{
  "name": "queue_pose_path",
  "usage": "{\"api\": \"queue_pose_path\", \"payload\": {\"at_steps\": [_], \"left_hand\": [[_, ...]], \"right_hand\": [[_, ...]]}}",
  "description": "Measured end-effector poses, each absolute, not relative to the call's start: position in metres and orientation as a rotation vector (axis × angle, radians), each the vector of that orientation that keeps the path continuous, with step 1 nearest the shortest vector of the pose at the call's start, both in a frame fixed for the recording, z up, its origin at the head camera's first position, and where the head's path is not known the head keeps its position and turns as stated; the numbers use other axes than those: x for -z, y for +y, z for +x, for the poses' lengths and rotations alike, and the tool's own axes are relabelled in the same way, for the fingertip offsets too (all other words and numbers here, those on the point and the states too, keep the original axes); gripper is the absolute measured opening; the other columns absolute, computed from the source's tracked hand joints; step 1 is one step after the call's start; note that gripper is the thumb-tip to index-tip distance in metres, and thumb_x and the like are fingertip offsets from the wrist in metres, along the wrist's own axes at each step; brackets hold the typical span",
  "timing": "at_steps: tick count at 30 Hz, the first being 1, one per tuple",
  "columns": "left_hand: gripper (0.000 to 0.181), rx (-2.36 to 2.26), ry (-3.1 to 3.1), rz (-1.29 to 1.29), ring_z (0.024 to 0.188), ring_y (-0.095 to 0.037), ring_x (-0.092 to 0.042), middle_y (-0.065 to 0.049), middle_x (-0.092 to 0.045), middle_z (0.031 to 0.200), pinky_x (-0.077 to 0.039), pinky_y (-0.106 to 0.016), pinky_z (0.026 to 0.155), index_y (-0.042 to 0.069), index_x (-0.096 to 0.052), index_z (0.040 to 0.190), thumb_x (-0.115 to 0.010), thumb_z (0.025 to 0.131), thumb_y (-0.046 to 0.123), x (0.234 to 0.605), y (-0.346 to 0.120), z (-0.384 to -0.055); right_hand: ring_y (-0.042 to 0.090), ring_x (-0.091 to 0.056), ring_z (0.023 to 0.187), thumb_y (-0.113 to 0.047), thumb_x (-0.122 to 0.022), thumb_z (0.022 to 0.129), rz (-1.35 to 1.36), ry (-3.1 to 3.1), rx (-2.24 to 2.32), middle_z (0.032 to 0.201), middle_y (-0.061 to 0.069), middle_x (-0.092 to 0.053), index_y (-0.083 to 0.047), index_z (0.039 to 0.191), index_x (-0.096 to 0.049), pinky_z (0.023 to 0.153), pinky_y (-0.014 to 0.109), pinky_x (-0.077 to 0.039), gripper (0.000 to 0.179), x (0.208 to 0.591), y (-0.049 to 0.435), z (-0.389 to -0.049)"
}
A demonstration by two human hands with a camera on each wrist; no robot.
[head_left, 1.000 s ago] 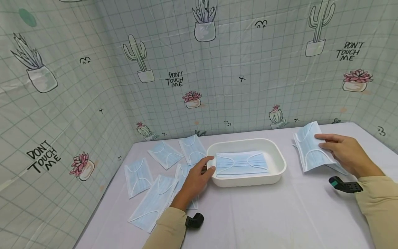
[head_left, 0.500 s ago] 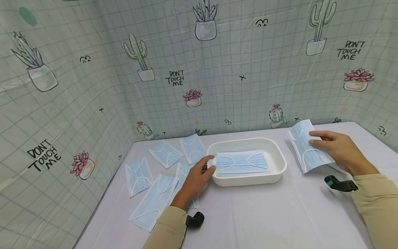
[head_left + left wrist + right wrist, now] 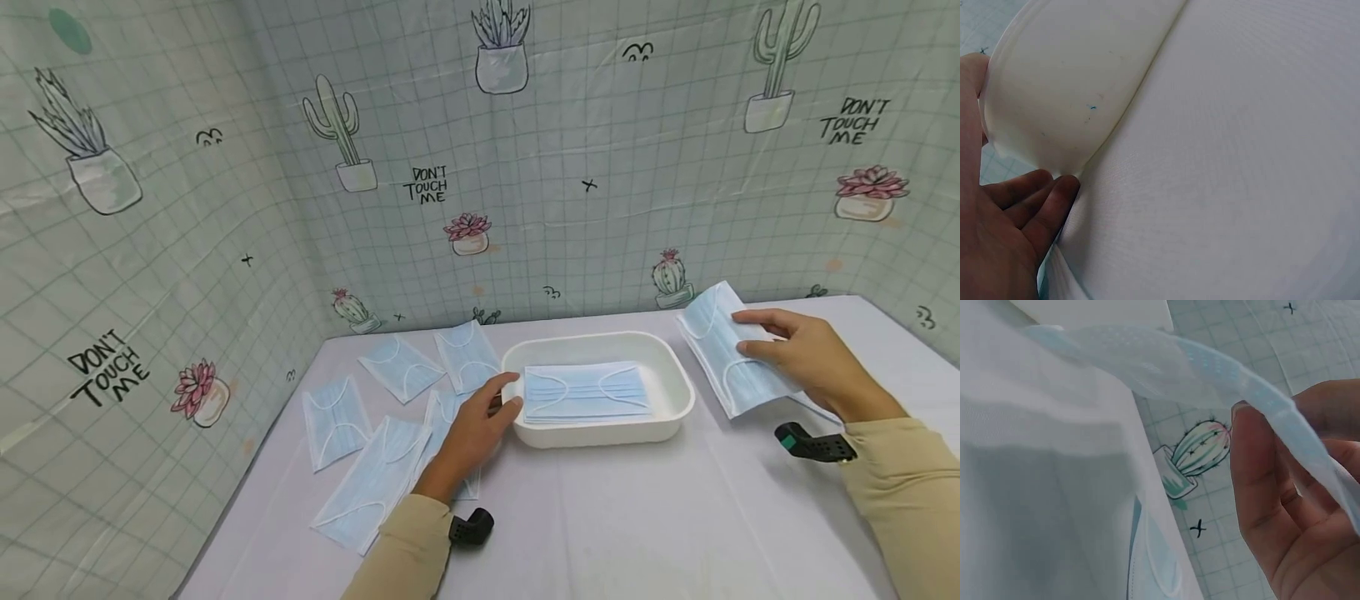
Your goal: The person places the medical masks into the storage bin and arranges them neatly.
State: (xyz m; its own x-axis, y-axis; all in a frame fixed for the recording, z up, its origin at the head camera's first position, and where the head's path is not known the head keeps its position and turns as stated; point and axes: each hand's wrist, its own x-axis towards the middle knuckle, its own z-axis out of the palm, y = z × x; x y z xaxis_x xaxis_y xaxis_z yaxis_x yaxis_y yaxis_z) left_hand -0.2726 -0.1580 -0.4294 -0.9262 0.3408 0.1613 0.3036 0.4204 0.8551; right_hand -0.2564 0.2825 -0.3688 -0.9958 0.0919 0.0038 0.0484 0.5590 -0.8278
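Observation:
My right hand [image 3: 813, 358] pinches a light-blue face mask [image 3: 731, 358] between thumb and fingers at the right of the table. In the right wrist view the held mask [image 3: 1222, 369] is bent and seen nearly edge-on. Part of another mask [image 3: 1155, 565] lies below it on the table. At the centre stands a white oblong tray [image 3: 611, 435] with a small stack of flat masks [image 3: 585, 392] inside. My left hand [image 3: 472, 429] grips the tray's left end; in the left wrist view its fingertips meet the tray wall [image 3: 1085, 81] from outside.
Several loose masks [image 3: 375, 483] lie spread on the table's left side, some overlapping, one partly behind my left forearm. A cloth printed with cacti [image 3: 585, 225] hangs behind the white-covered table [image 3: 600, 533] and along its left side.
My right hand has moved left toward the tray, carrying the mask with it. My left hand and the tray have stayed in place; the head view has shifted slightly.

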Motion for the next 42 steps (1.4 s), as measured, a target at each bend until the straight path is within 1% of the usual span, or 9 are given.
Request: {"api": "queue_pose_path", "payload": {"at_steps": [5, 9, 12, 16, 27, 31, 34, 37, 42], "left_hand": [[0.046, -1.569, 2.605, 0.581, 0.126, -0.022, -0.055, -0.007, -0.054, 0.143, -0.045, -0.046, 0.103, 0.027, -0.05, 0.148, -0.055, 0.103, 0.037, 0.429, -0.156, -0.272], [0.046, -1.575, 2.606, 0.578, 0.127, -0.023, -0.054, -0.007, -0.053, 0.145, -0.045, -0.046, 0.104, 0.025, -0.05, 0.147, -0.054, 0.103, 0.036, 0.43, -0.155, -0.27], [0.046, -1.577, 2.614, 0.586, 0.127, -0.023, -0.054, -0.008, -0.053, 0.144, -0.045, -0.046, 0.104, 0.024, -0.05, 0.147, -0.054, 0.103, 0.036, 0.43, -0.155, -0.27], [0.046, -1.564, 2.621, 0.587, 0.127, -0.021, -0.054, -0.008, -0.054, 0.144, -0.045, -0.045, 0.104, 0.025, -0.049, 0.148, -0.055, 0.103, 0.036, 0.429, -0.156, -0.272], [0.047, -1.556, 2.626, 0.594, 0.127, -0.022, -0.054, -0.008, -0.054, 0.144, -0.045, -0.045, 0.104, 0.023, -0.05, 0.148, -0.055, 0.103, 0.036, 0.428, -0.159, -0.273], [0.047, -1.55, 2.629, 0.599, 0.126, -0.023, -0.055, -0.008, -0.054, 0.143, -0.045, -0.046, 0.103, 0.023, -0.049, 0.148, -0.055, 0.103, 0.037, 0.428, -0.158, -0.273], [0.047, -1.543, 2.628, 0.588, 0.126, -0.022, -0.055, -0.008, -0.055, 0.143, -0.045, -0.046, 0.103, 0.024, -0.05, 0.148, -0.055, 0.103, 0.038, 0.428, -0.158, -0.273], [0.047, -1.535, 2.629, 0.576, 0.126, -0.021, -0.055, -0.006, -0.055, 0.143, -0.045, -0.046, 0.103, 0.026, -0.05, 0.148, -0.054, 0.103, 0.039, 0.429, -0.158, -0.273], [0.047, -1.535, 2.647, 0.598, 0.126, -0.022, -0.055, -0.007, -0.055, 0.142, -0.045, -0.046, 0.103, 0.025, -0.049, 0.148, -0.054, 0.103, 0.038, 0.429, -0.158, -0.274]], "right_hand": [[0.015, -0.06, 0.087, -0.033, -0.07, 0.096, -0.052, -2.712, -1.467, 0.149, 0.03, -0.038, -0.003, 0.146, -0.047, 0.067, 0.032, -0.056, 0.063, 0.362, 0.28, -0.256], [0.014, -0.061, 0.08, -0.032, -0.072, 0.095, -0.023, -2.674, -1.478, 0.127, 0.016, -0.053, -0.007, 0.143, -0.053, 0.065, 0.033, -0.056, 0.057, 0.356, 0.277, -0.258], [0.016, -0.062, 0.079, -0.031, -0.073, 0.094, -0.007, -2.662, -1.49, 0.112, 0.006, -0.057, -0.01, 0.141, -0.056, 0.065, 0.033, -0.057, 0.054, 0.352, 0.272, -0.261], [0.016, -0.062, 0.077, -0.027, -0.073, 0.094, 0.037, -2.644, -1.497, 0.106, 0.0, -0.06, -0.012, 0.138, -0.06, 0.063, 0.034, -0.057, 0.048, 0.348, 0.267, -0.265], [0.015, -0.064, 0.082, -0.021, -0.071, 0.095, 0.12, -2.685, -1.567, 0.099, -0.007, -0.065, -0.025, 0.132, -0.065, 0.067, 0.033, -0.056, 0.038, 0.328, 0.257, -0.275], [0.016, -0.065, 0.083, -0.019, -0.071, 0.095, 0.159, -2.702, -1.562, 0.103, -0.006, -0.065, -0.016, 0.135, -0.062, 0.068, 0.034, -0.057, 0.041, 0.326, 0.252, -0.278], [0.019, -0.065, 0.085, -0.019, -0.07, 0.096, 0.171, -2.73, -1.53, 0.109, 0.0, -0.064, -0.01, 0.139, -0.058, 0.069, 0.036, -0.058, 0.045, 0.324, 0.25, -0.279], [0.021, -0.064, 0.086, -0.02, -0.069, 0.097, 0.18, -2.745, -1.505, 0.112, 0.005, -0.062, -0.008, 0.14, -0.056, 0.069, 0.036, -0.058, 0.047, 0.322, 0.25, -0.279], [0.021, -0.065, 0.085, -0.021, -0.068, 0.097, 0.21, -2.761, -1.513, 0.11, 0.003, -0.064, -0.008, 0.141, -0.055, 0.069, 0.035, -0.057, 0.048, 0.315, 0.249, -0.282]]}}
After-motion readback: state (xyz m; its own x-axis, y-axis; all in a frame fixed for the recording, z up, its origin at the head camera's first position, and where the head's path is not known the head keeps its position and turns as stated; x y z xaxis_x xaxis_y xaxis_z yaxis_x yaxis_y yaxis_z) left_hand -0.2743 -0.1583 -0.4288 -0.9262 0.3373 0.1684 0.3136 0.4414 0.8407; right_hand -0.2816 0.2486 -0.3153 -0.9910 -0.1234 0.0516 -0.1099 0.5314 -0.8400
